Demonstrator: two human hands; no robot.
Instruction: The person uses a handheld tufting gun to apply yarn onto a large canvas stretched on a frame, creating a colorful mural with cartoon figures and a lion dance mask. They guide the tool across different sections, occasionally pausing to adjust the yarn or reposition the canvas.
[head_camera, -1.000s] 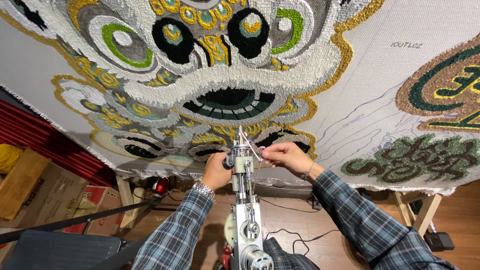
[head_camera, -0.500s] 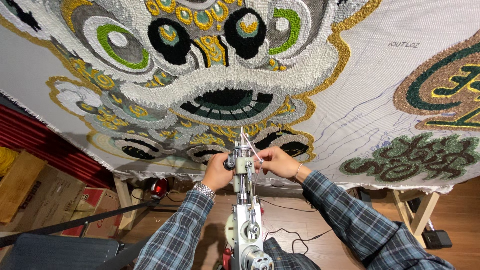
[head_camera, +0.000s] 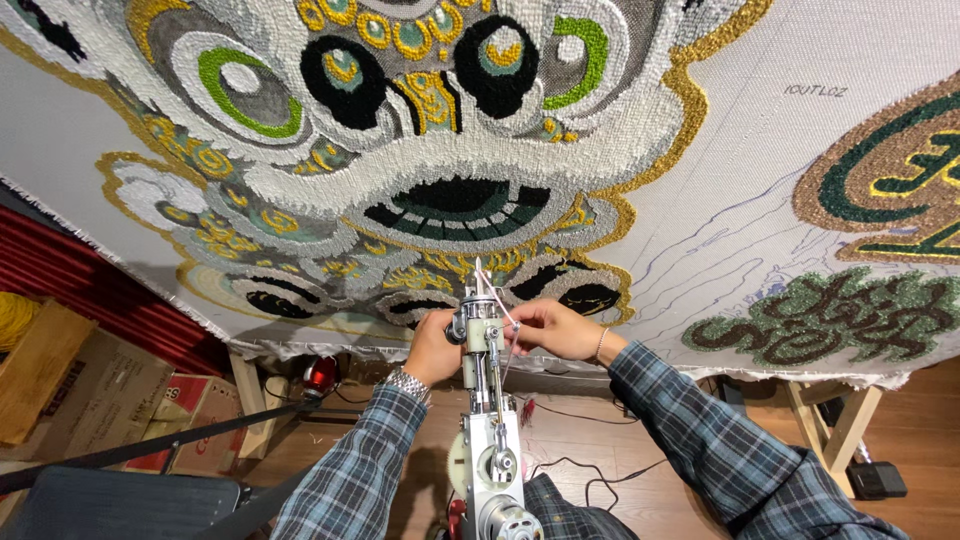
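A large tufted rug (head_camera: 440, 150) fills most of the view, stretched on white cloth (head_camera: 740, 150) across a frame. Its design is a stylised beast's face in white, grey, black, gold and green loops, with round eyes above and a wide dark mouth below. To the right are a partly worked green and gold roundel (head_camera: 890, 170) and a patch of green lettering shapes.

Below the rug's lower edge, low and centre, a person in a plaid shirt holds a tufting gun (head_camera: 487, 400) upright, its needle tip just short of the cloth under the mouth. The left hand (head_camera: 435, 345) is curled closed around the gun's head, a metal watch (head_camera: 407, 383) on the wrist. The right hand (head_camera: 550, 328) pinches fine white yarn (head_camera: 497, 300) at the tip, thumb and forefinger together, other fingers loosely bent.

Judging from this, threading is under way. It probably goes best with the gun held still, the yarn kept taut and fed straight through the needle eye, and fingers off the trigger.

The room has a wooden floor (head_camera: 640, 440) with a black cable trailing over it. Wooden frame legs (head_camera: 840, 420) stand at right. At left are cardboard boxes (head_camera: 90, 390), a red curtain and a small red object by another leg.
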